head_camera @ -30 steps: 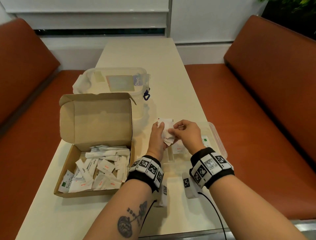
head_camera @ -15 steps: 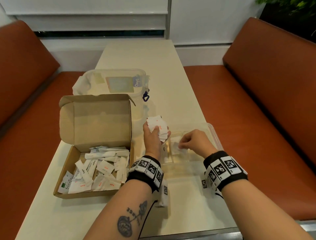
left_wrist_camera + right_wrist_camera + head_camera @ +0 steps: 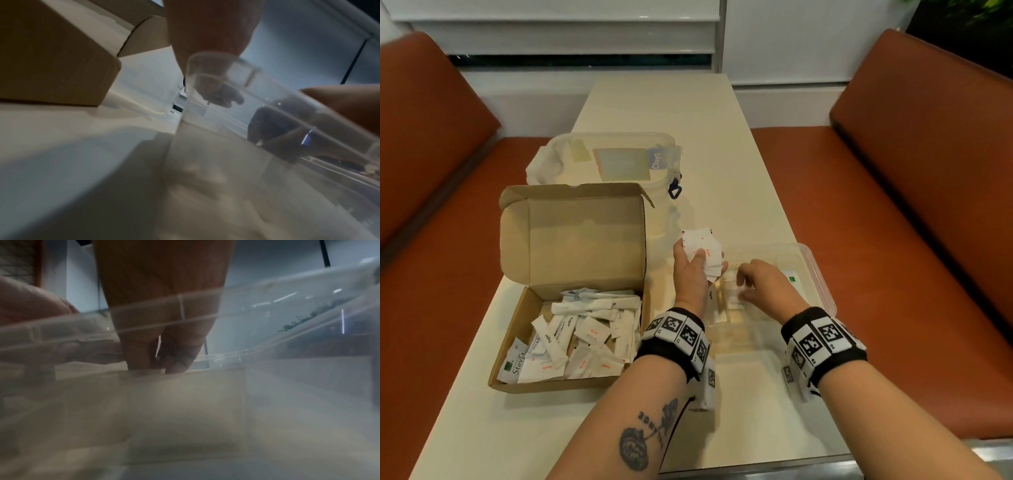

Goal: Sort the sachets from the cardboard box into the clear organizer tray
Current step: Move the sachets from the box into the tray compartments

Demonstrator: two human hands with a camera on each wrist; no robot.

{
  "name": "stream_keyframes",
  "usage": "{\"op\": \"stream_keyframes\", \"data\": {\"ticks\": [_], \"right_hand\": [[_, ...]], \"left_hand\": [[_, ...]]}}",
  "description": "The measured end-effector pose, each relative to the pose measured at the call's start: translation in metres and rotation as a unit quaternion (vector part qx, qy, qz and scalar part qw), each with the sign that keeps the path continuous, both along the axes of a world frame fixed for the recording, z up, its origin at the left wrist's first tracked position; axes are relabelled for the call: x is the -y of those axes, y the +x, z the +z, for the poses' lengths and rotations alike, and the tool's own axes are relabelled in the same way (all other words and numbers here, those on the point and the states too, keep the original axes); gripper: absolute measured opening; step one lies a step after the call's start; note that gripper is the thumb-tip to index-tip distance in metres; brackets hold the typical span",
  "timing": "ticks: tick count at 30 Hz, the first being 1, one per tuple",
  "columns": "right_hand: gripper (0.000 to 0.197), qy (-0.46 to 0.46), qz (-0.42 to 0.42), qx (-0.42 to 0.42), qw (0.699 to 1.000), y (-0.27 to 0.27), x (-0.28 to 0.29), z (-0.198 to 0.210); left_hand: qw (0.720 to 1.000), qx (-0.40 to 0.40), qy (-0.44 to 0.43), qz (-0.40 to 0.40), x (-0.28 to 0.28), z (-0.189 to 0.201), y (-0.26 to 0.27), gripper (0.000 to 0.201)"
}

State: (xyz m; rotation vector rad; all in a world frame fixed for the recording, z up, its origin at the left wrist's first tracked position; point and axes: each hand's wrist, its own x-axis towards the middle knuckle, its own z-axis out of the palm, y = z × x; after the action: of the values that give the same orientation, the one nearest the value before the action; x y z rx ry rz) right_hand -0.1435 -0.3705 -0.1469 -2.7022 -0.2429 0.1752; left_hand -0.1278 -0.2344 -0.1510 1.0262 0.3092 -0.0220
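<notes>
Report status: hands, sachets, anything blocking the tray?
Left hand grips sachet bunch. Right hand down in clear organizer tray, fingers at a sachet, grip unclear. Cardboard box still loaded. Nothing blocking.

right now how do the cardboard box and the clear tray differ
The cardboard box is opaque brown with its lid standing open; the clear tray is see-through with no lid visible. The box holds a loose heap of sachets; the tray holds only a few. The right hand reaches into the tray, not the box. Both rest on the table.
</notes>
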Motion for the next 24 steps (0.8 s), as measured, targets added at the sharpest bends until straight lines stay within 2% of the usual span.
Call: {"op": "stream_keyframes", "data": {"ticks": [5, 8, 19, 21, 24], "right_hand": [[0.009, -0.037, 0.028, 0.018, 0.999, -0.008, 0.0, -0.003], [0.014, -0.049, 0.019, 0.024, 0.998, -0.009, -0.001, -0.005], [0.014, -0.013, -0.014, 0.018, 1.0, -0.006, -0.003, -0.007], [0.011, 0.022, -0.041, 0.036, 0.998, -0.005, -0.005, -0.004], [0.006, 0.164, -0.121, 0.09, 0.975, -0.001, -0.013, 0.006]], "left_hand": [[1.0, -0.01, 0.0, -0.001, 0.0, 0.0, 0.001, 0.039], [1.0, -0.009, 0.006, -0.003, 0.001, -0.001, 0.001, 0.039], [0.999, -0.009, 0.022, -0.021, 0.001, -0.002, -0.001, 0.043], [0.999, -0.009, 0.032, -0.024, 0.001, -0.001, -0.001, 0.043], [0.998, -0.012, 0.061, -0.026, 0.001, -0.001, -0.002, 0.042]]}}
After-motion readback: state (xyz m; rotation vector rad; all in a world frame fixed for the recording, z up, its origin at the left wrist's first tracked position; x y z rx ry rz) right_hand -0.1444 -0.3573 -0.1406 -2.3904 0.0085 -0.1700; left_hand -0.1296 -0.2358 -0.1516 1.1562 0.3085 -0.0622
